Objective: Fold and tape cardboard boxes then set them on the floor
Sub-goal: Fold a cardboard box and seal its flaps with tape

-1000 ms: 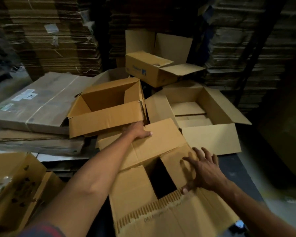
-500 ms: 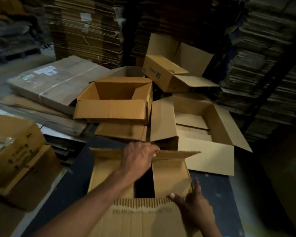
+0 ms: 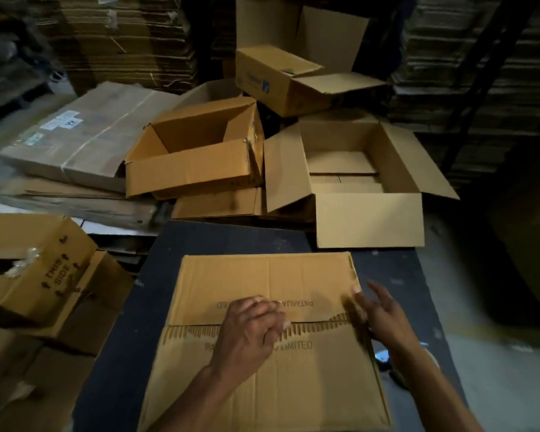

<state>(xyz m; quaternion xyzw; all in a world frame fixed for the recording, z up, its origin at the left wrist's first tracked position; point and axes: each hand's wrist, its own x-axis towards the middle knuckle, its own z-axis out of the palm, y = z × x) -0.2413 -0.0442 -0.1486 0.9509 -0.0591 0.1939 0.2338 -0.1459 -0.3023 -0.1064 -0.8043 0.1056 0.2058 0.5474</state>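
Note:
A brown cardboard box point(image 3: 262, 381) with printed lettering stands on the dark table point(image 3: 125, 332) in front of me, its two long flaps folded down and meeting at a seam across the middle. My left hand point(image 3: 247, 332) presses on that seam near its centre, fingers lying over both flaps. My right hand point(image 3: 379, 313) hovers at the box's right edge with fingers spread and holds nothing; it is blurred. No tape is visible.
Several folded boxes with open tops point(image 3: 197, 157) point(image 3: 362, 188) point(image 3: 293, 79) lie on the floor beyond the table. A printed box point(image 3: 35, 269) sits at the left. Bundles of flat cardboard point(image 3: 85, 135) lie at the back left, with tall stacks behind.
The far flap has come down flat and the box top is now closed. My left hand moved from the flap's edge to the seam. My right hand lifted off the near flap to the right edge.

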